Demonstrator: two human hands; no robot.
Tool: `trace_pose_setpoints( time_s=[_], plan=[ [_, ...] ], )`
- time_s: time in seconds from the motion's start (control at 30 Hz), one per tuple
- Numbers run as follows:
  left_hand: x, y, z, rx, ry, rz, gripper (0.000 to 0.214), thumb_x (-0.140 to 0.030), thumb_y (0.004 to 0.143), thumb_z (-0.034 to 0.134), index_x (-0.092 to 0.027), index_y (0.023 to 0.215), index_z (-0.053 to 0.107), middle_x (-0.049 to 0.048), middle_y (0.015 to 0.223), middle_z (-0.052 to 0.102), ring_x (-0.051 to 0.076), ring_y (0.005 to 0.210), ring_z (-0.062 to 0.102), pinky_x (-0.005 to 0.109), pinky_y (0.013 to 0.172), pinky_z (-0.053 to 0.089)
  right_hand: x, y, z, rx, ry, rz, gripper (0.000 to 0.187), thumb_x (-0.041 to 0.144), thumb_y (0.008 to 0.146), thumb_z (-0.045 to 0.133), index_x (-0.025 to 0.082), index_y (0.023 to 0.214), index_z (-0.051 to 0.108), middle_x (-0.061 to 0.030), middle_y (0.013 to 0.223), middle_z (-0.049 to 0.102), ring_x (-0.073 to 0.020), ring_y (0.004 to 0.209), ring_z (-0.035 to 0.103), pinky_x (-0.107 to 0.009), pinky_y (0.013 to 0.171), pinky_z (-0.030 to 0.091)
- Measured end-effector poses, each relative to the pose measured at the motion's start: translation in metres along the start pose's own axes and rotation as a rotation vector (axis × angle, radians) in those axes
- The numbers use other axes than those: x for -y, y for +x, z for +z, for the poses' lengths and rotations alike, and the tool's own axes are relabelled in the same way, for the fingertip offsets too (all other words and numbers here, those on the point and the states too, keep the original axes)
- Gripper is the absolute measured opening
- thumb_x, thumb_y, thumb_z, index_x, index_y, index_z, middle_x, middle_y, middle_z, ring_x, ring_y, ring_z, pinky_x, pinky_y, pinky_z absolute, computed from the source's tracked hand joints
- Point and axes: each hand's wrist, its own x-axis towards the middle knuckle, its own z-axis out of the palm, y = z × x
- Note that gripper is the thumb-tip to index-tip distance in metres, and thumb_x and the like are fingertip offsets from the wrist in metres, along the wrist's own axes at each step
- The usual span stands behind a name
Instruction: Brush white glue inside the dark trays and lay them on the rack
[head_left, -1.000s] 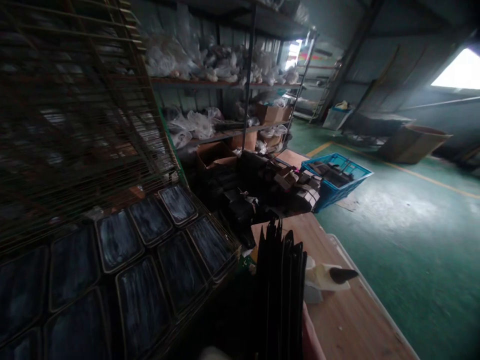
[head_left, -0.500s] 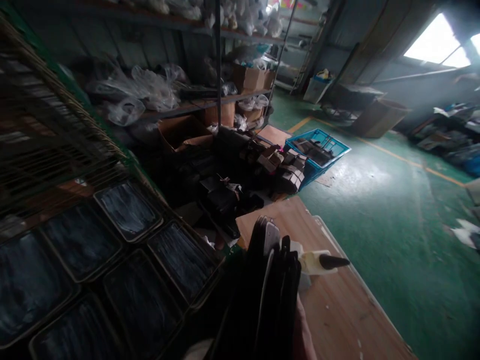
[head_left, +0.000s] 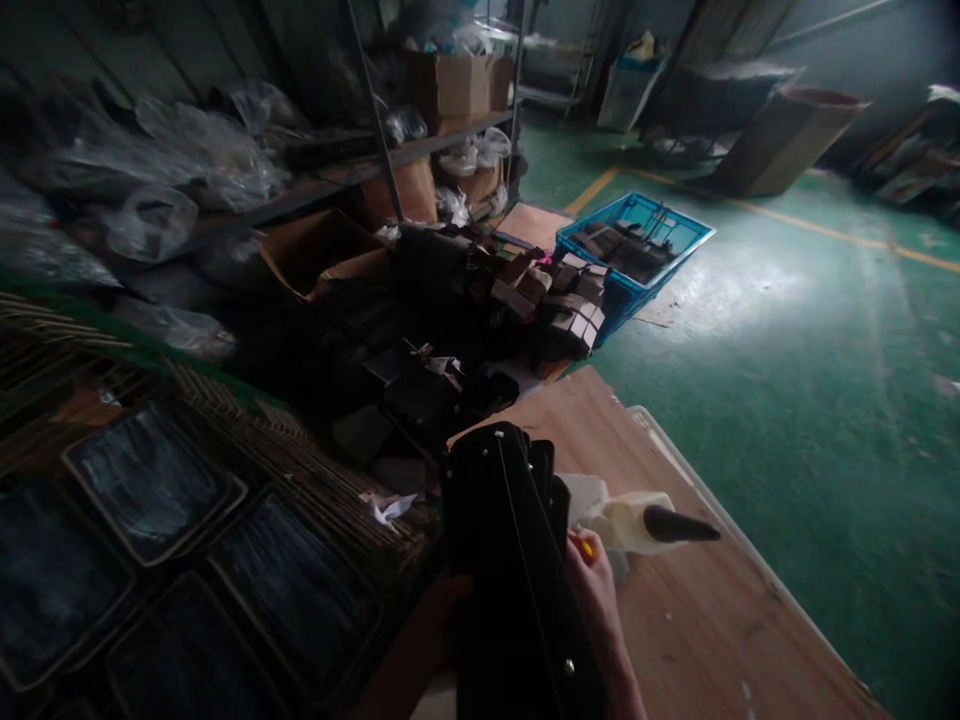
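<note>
Two-handed, clasped black panel stack (head_left: 502, 540) | left hand (head_left: 442, 605), right hand (head_left: 596, 590) fingers wrapping sides | judged stiff, slick; best clamped low.

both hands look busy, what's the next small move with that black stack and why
Probably lower the black stack onto the bare wooden table, short of the glue bottle: left hand and right hand both clasp it upright, so neither is free.

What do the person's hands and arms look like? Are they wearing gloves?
No gloves: both hands are bare. The right hand shows a bare wrist, with no sleeve, watch or ring in view. The left hand and its forearm lie in deep shadow, yet look bare too, with no sleeve showing.
</note>
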Motion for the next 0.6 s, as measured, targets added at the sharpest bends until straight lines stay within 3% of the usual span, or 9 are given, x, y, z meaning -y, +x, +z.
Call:
trace_pose_setpoints(
  time_s=[0.13, 0.23, 0.33, 0.5, 0.6],
  plan=[
    [0.012, 0.041, -0.007, -0.117, -0.074, -0.059, 0.034, -0.046, 0.083, 0.076, -0.030, 0.112, 0.073, 0.0071, 0.106, 0.076, 0.036, 0.114, 0.068, 0.055, 0.095, 0.057, -0.007, 0.017, -0.028, -0.062, 0.090, 0.102, 0.051, 0.053, 0.069, 0.087, 0.025, 0.083, 0.046, -0.0122, 0.112, 0.076, -0.0298, 0.095, 0.074, -0.038, 0.073, 0.061],
    [0.007, 0.093, -0.018, -0.316, -0.279, -0.100, 0.054, -0.056, 0.072, 0.081, -0.019, 0.111, 0.074, 0.0113, 0.100, 0.078, 0.038, 0.111, 0.070, 0.058, 0.101, 0.054, -0.010, 0.022, -0.041, -0.112, 0.018, -0.014, 0.049, 0.051, 0.071, 0.086, 0.025, 0.084, 0.046, -0.0126, 0.113, 0.076, -0.0299, 0.103, 0.073, -0.040, 0.083, 0.060],
    [-0.014, 0.151, -0.027, -0.425, -0.386, -0.040, 0.070, -0.047, 0.056, 0.092, -0.015, 0.115, 0.071, 0.0097, 0.100, 0.078, 0.033, 0.105, 0.072, 0.054, 0.105, 0.052, -0.010, 0.024, -0.050, -0.174, -0.118, -0.139, 0.041, 0.049, 0.079, 0.080, 0.025, 0.087, 0.047, -0.0135, 0.114, 0.075, -0.0295, 0.111, 0.070, -0.044, 0.096, 0.055],
    [-0.052, 0.230, -0.038, -0.352, -0.079, 0.217, 0.085, -0.032, 0.050, 0.096, -0.018, 0.127, 0.062, 0.0088, 0.118, 0.073, 0.030, 0.113, 0.067, 0.047, 0.106, 0.050, -0.013, 0.036, -0.065, -0.214, -0.353, -0.249, 0.033, 0.050, 0.087, 0.070, 0.026, 0.089, 0.048, -0.0146, 0.120, 0.073, -0.0294, 0.114, 0.070, -0.046, 0.099, 0.053],
    [-0.060, 0.267, -0.041, -0.255, 0.280, 0.314, 0.081, -0.032, 0.049, 0.095, -0.019, 0.121, 0.062, 0.0071, 0.109, 0.073, 0.031, 0.107, 0.068, 0.045, 0.099, 0.052, -0.021, 0.049, -0.071, -0.243, -0.427, -0.333, 0.028, 0.048, 0.090, 0.067, 0.025, 0.091, 0.050, -0.0136, 0.116, 0.075, -0.0295, 0.112, 0.070, -0.045, 0.097, 0.054]
  ],
)
